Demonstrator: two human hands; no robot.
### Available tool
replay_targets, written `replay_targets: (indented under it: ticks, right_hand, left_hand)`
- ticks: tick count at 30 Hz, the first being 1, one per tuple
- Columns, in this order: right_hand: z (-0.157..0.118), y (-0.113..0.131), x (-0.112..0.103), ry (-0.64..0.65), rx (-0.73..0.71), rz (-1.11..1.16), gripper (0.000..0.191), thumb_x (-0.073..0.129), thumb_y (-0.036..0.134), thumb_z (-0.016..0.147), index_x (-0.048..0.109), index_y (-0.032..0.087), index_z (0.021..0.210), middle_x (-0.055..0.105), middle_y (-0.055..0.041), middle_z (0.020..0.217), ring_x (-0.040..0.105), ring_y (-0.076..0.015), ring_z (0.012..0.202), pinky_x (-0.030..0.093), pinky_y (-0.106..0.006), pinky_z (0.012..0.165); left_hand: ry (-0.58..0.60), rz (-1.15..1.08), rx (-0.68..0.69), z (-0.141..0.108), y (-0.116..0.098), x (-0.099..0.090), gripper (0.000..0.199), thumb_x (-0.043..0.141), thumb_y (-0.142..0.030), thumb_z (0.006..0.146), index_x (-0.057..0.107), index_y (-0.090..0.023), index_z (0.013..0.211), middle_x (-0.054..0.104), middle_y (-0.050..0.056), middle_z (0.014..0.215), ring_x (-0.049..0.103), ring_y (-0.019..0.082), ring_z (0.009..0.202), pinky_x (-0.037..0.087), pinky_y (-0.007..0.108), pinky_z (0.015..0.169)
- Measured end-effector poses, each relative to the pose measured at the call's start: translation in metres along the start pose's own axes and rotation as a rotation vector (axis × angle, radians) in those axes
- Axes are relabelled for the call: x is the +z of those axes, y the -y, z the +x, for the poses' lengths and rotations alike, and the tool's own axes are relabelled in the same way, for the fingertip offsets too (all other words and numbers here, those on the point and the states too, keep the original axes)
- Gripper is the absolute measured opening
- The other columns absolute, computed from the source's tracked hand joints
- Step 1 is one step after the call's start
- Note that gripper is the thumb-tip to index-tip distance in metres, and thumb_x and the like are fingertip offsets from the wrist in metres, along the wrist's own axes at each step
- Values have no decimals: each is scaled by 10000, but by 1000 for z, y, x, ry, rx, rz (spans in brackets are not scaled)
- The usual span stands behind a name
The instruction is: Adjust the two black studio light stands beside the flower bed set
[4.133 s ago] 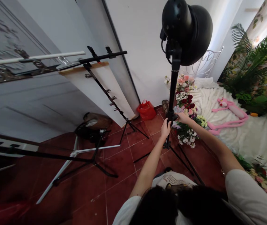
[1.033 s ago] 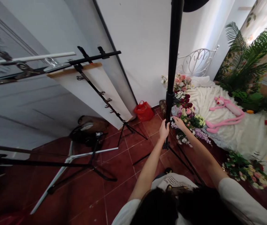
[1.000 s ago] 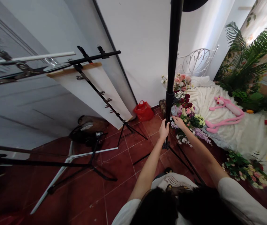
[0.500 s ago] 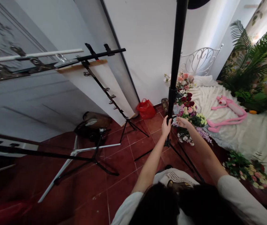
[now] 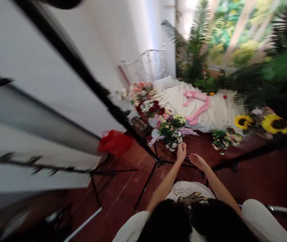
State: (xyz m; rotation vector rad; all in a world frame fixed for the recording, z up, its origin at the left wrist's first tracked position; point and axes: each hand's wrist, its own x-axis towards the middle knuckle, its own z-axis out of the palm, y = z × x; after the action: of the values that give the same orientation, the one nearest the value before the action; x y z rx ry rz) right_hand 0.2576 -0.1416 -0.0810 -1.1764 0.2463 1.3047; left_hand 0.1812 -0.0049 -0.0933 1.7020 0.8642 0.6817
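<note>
My left hand is in front of my body with its fingers curled together, and whether anything is inside them is hidden. Close to its right is my right hand, its fingers stretched out and nothing visible in it. Neither hand touches the black light stand, whose pole leans across the view to the left. Just beyond my left hand are artificial flowers in white, pink and lilac.
A red plastic bag lies by the wall. Tripod legs spread over the red tiled floor. Further back, a pink plush toy rests on white cloth. Sunflowers and a dark bar are at right.
My view has swung to the right, so the stand and bag appear further left. My left hand has come off the stand's pole, and my right hand's fingers have straightened.
</note>
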Motion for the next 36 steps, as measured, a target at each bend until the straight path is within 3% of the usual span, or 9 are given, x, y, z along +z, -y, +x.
replay_targets:
  ticks: [7, 12, 17, 22, 25, 28, 30, 33, 36]
  right_hand:
    - [-86, -26, -104, -162, -306, 512, 143, 455, 200, 876, 596, 219, 868, 700, -25, 779, 635, -89, 531, 510, -155, 424]
    - [-139, -21, -127, -164, -435, 746, 209, 397, 252, 928, 595, 194, 896, 695, -33, 761, 636, -90, 546, 511, -153, 433]
    - [-164, 0, -125, -88, -489, 771, 269, 430, 362, 938, 591, 152, 896, 687, -46, 748, 606, -75, 501, 471, -120, 389]
    - [-167, 15, -124, -88, -471, 786, 149, 525, 273, 886, 571, 149, 818, 625, 0, 630, 579, -60, 476, 485, -102, 406]
    - [-169, 20, -125, -383, -635, 567, 135, 677, 229, 751, 560, 163, 738, 617, 10, 628, 612, -80, 541, 534, -140, 519]
    - [-177, 22, -124, -808, -817, 3, 269, 770, 269, 615, 514, 191, 635, 611, 8, 617, 636, -146, 618, 540, -229, 587]
    - [-188, 25, -121, -974, -836, -405, 278, 760, 324, 614, 508, 207, 621, 616, 7, 617, 635, -177, 646, 526, -271, 611]
    - [-213, 43, -110, -1034, -896, -689, 240, 719, 394, 668, 561, 217, 704, 663, -12, 705, 646, -190, 704, 526, -306, 681]
    - [-242, 86, -91, -989, -1174, -604, 414, 694, 470, 702, 577, 209, 1002, 688, -60, 928, 660, -188, 828, 546, -332, 770]
  left_hand:
    - [629, -140, 335, -33, -99, 134, 371, 388, -442, 908, 548, -176, 1112, 619, 95, 1114, 585, 169, 1045, 428, 354, 962]
    - [942, -153, 396, -77, -137, 182, 418, 344, -459, 920, 546, -179, 1154, 630, 89, 1112, 586, 172, 1050, 425, 347, 975]
    - [967, -113, 274, -87, -138, 193, 481, 329, -495, 915, 517, -168, 1214, 649, 86, 1075, 617, 173, 975, 460, 336, 930]
    - [954, -105, 242, -85, -136, 193, 506, 353, -508, 903, 527, -157, 1225, 655, 96, 1090, 616, 186, 1008, 460, 334, 941]
    - [941, -104, 241, -86, -135, 193, 495, 381, -496, 898, 533, -159, 1226, 653, 103, 1114, 612, 190, 1035, 451, 349, 957]
    - [937, -117, 254, -87, -132, 193, 478, 393, -471, 899, 531, -156, 1231, 644, 112, 1143, 602, 189, 1064, 441, 367, 974]
    - [929, -124, 260, -88, -130, 194, 467, 385, -455, 904, 533, -153, 1229, 640, 117, 1156, 601, 188, 1070, 438, 374, 980]
    - [917, -127, 267, -88, -127, 195, 447, 393, -432, 904, 543, -154, 1220, 631, 116, 1180, 588, 192, 1101, 423, 386, 1002]
    - [906, -126, 263, -88, -126, 197, 440, 413, -418, 900, 539, -153, 1229, 615, 115, 1217, 567, 195, 1141, 412, 385, 1020]
